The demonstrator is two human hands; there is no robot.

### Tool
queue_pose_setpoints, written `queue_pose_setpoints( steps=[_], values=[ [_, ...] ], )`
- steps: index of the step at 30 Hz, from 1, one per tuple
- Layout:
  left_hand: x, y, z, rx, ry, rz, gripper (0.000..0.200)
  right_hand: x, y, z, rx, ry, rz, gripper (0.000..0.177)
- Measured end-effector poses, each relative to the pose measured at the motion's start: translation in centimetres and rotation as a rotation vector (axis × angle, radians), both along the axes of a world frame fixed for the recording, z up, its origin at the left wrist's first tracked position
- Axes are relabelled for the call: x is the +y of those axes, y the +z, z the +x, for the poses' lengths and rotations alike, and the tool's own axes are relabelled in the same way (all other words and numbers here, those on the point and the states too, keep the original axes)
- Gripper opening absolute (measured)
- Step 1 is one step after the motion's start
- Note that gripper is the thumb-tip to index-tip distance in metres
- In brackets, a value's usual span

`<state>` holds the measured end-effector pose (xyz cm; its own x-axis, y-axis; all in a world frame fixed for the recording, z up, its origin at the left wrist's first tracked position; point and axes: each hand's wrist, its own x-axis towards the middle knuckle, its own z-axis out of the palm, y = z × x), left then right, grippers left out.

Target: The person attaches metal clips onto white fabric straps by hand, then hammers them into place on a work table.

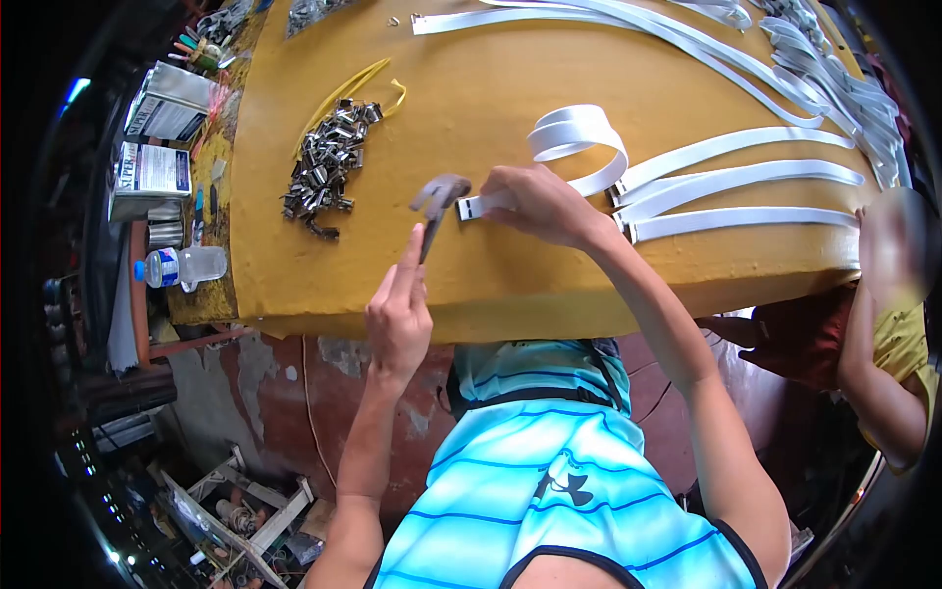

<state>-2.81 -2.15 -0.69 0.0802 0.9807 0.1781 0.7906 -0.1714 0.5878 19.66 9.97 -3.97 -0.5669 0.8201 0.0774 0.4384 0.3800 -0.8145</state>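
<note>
My left hand (400, 319) is closed around the handle of a hammer (444, 191), index finger stretched along it. The hammer's head is just left of the end of a white belt (589, 133). Metal hardware (469, 207) sits on that belt end, lying on the yellow-covered table (471, 285). My right hand (545, 204) pinches the belt close behind the hardware, and the rest of it curls up in a loop beyond the hand. To the left is a pile of loose metal buckles (329, 162) with a yellow strap (343, 93) beside it.
Several white belts with buckles (736, 177) lie at the right, more (638, 29) at the back. Cans (152, 177), a plastic bottle (191, 267) and tools stand along the left edge. Another person (893, 344) is at the right edge, a wooden frame (235, 510) below left.
</note>
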Motion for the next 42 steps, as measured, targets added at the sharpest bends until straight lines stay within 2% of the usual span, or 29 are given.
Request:
queue_pose_setpoints(
  steps=[2,5,6,7,9,11,14,16,17,19,21,23,25,26,29,31,33,34,35,36,37,39,42],
  values=[
    [0.3,-0.3,-0.4,-0.073,0.085,0.037,0.054,-0.2,0.7,0.5,-0.023,-0.022,0.055,0.021],
    [0.8,-1.4,-1.8,-0.07,0.142,0.018,0.049,1.2,1.5,3.2,-0.074,-0.04,0.181,0.021],
    [0.8,-1.3,-2.0,-0.059,0.162,-0.004,0.045,2.1,2.1,5.0,-0.048,-0.109,0.268,0.02],
    [0.8,-1.4,-2.2,-0.071,0.159,0.0,0.045,3.5,2.4,7.3,-0.081,-0.184,0.228,0.021],
    [0.7,-1.8,-2.7,-0.083,0.204,-0.056,0.043,5.4,3.5,12.8,-0.193,-0.406,0.3,0.024],
    [0.8,-2.2,-2.9,-0.118,0.187,-0.012,0.04,5.8,5.4,18.0,-0.139,-0.601,0.212,0.028],
    [1.0,-2.4,-3.0,-0.098,0.187,-0.019,0.037,5.2,7.5,25.9,-0.19,-0.761,0.299,0.034],
    [1.1,-3.2,-3.3,-0.083,0.172,0.02,0.037,4.8,7.2,32.6,-0.003,-0.879,0.36,0.031],
    [1.1,-3.5,-3.5,-0.047,0.161,0.057,0.037,4.5,6.5,35.5,0.189,-0.948,0.408,0.027],
    [1.2,-3.6,-3.4,-0.065,0.147,0.077,0.037,3.3,6.1,38.3,0.201,-1.014,0.49,0.025],
    [1.3,-3.1,-3.2,-0.076,0.197,-0.023,0.038,3.4,4.0,39.3,0.37,-0.816,0.423,0.028],
    [1.4,-3.3,-3.2,-0.075,0.175,0.003,0.039,3.0,3.6,35.2,0.243,-0.826,0.322,0.028],
    [1.5,-2.9,-3.1,-0.08,0.187,-0.032,0.039,3.1,3.5,32.3,-0.013,-0.88,0.343,0.027],
    [1.5,-2.8,-3.2,-0.062,0.18,-0.066,0.039,3.3,3.4,32.1,-0.064,-0.897,0.328,0.029],
    [1.5,-3.4,-3.4,-0.059,0.16,-0.04,0.04,4.7,3.0,34.5,-0.069,-0.893,0.278,0.03],
    [1.5,-3.6,-3.6,-0.053,0.148,-0.031,0.04,6.6,3.3,39.2,0.011,-0.915,0.262,0.029],
    [1.5,-3.5,-3.5,-0.048,0.137,-0.03,0.041,8.0,8.1,45.6,-0.041,-0.902,0.365,0.025],
    [1.4,-3.2,-3.4,-0.048,0.153,-0.075,0.041,8.9,10.5,49.0,0.018,-0.96,0.566,0.022],
    [1.3,-3.0,-3.2,-0.048,0.169,-0.12,0.041,10.1,13.4,53.9,0.242,-0.92,0.605,0.017],
    [1.3,-3.1,-3.1,-0.052,0.166,-0.115,0.041,10.4,17.5,58.8,0.263,-0.899,0.683,0.012],
    [1.3,-3.2,-3.1,-0.031,0.149,-0.074,0.041,10.5,22.0,61.8,0.142,-0.902,0.863,0.013],
    [1.4,-3.2,-3.0,-0.013,0.127,-0.028,0.041,8.4,30.4,59.9,0.158,-1.382,0.81,0.019],
    [1.3,-3.2,-2.4,0.053,0.071,0.123,0.043,7.8,38.5,61.3,0.213,-1.36,0.885,0.026]
  ],
)
